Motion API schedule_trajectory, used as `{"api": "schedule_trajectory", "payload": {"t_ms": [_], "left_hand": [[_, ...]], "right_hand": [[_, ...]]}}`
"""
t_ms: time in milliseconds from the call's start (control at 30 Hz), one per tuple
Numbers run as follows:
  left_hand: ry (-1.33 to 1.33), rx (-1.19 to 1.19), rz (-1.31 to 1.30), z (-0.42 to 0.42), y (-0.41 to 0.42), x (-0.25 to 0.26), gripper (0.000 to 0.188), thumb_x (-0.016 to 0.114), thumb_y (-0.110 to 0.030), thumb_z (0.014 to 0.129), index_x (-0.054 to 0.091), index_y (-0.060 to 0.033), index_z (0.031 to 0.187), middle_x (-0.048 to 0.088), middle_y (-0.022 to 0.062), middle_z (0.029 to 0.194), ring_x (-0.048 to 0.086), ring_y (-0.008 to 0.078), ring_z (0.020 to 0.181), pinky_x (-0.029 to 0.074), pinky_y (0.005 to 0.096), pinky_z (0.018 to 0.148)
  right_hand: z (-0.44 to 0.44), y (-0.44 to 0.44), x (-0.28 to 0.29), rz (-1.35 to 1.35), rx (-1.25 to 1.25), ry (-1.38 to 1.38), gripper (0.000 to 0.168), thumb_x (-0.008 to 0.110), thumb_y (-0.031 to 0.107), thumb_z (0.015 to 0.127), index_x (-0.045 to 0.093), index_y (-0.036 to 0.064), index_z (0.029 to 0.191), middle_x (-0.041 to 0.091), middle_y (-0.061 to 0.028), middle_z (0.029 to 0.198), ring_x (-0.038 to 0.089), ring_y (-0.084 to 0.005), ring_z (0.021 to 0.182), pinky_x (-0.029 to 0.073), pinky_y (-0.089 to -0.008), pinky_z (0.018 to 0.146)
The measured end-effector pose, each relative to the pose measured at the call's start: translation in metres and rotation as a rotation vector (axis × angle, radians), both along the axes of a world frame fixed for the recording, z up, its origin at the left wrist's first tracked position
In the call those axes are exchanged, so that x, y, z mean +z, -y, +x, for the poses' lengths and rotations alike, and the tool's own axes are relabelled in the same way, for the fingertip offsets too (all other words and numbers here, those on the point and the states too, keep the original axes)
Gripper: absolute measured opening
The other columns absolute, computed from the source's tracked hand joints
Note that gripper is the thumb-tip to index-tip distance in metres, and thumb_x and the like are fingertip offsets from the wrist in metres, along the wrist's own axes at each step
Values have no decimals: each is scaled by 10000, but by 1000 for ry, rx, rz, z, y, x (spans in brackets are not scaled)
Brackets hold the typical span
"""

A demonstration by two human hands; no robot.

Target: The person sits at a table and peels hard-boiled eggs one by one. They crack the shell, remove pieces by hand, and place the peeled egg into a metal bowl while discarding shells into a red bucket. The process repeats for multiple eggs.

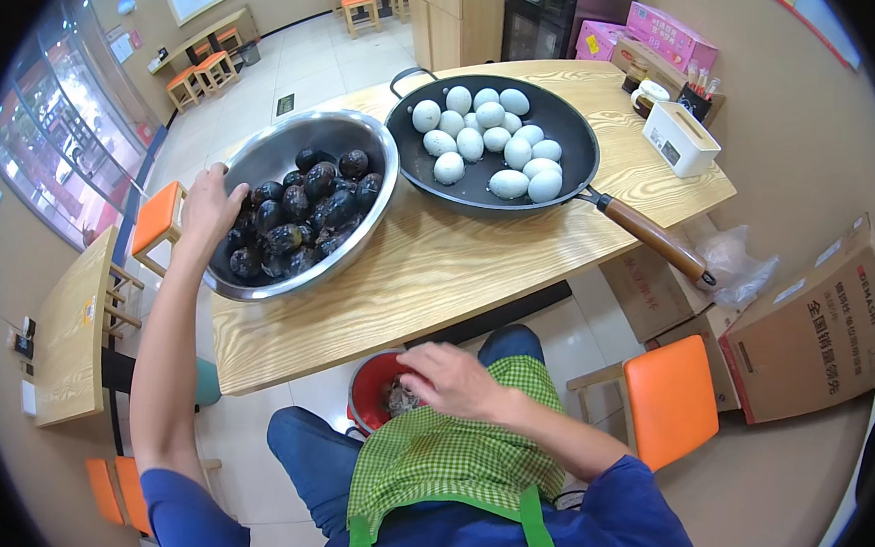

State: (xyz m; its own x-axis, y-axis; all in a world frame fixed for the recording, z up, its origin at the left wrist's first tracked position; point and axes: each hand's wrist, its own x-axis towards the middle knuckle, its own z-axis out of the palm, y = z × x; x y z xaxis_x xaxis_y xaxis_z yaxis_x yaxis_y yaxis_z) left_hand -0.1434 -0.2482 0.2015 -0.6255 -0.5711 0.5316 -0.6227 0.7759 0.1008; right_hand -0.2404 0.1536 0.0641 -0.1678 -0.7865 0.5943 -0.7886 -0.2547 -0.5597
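My left hand (211,203) grips the left rim of a stainless steel bowl (374,145), thumb on the inner side. The bowl leans on the wooden table (407,272) and holds many dark, blackish eggs (295,201), some with patchy coating. To its right sits a black frying pan (481,178) with a brown wooden handle (654,238), holding many pale bluish eggs (490,114). Below the table edge, my right hand (450,376) hovers over a red bucket (370,390), thumb apart from the fingers, nothing visible in it. Greyish scraps (402,398) lie inside the bucket.
A white tissue box (682,142), jars (644,94) and a black holder (694,103) stand at the table's far right. The pan handle juts past the table edge, near cardboard boxes (802,333) and a plastic bag (742,266). An orange-seated chair (670,400) is right of me.
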Motion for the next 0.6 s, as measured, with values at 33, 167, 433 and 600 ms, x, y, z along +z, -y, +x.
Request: {"api": "schedule_trajectory", "payload": {"t_ms": [33, 167, 433, 600], "left_hand": [[-87, -75, -55, 5, -14, 5, 313, 700, -225, 851, 633, 13, 1042, 676, 197, 986, 659, 343, 935, 509, 429, 833], [-300, -360, 291, 29, -140, 29, 205, 722, -99, 820, 624, -3, 973, 657, 119, 877, 637, 208, 763, 510, 320, 709], [57, -800, 589, 95, -279, -54, 379, 779, -134, 790, 627, -37, 1123, 675, 114, 946, 646, 268, 862, 507, 358, 754], [-52, -685, 825, 127, -295, -100, 327, 746, -109, 828, 628, -2, 1114, 689, 122, 957, 684, 225, 866, 539, 327, 765]], "right_hand": [[-13, 1, 16, -54, -13, -87, 191, 652, 172, 875, 638, 5, 968, 661, -124, 888, 645, -298, 822, 513, -381, 755], [-97, -1, 110, -150, -319, -26, 90, 656, 98, 836, 625, 18, 863, 622, -145, 800, 628, -309, 743, 503, -406, 695], [-220, 32, 178, 1133, -722, -461, 494, 693, 446, 815, 668, 55, 1116, 679, -166, 1138, 652, -317, 1068, 525, -428, 879], [-227, 42, 155, 1094, -782, -446, 492, 712, 401, 755, 678, 74, 1121, 684, -145, 1147, 654, -299, 1081, 502, -441, 905]]}}
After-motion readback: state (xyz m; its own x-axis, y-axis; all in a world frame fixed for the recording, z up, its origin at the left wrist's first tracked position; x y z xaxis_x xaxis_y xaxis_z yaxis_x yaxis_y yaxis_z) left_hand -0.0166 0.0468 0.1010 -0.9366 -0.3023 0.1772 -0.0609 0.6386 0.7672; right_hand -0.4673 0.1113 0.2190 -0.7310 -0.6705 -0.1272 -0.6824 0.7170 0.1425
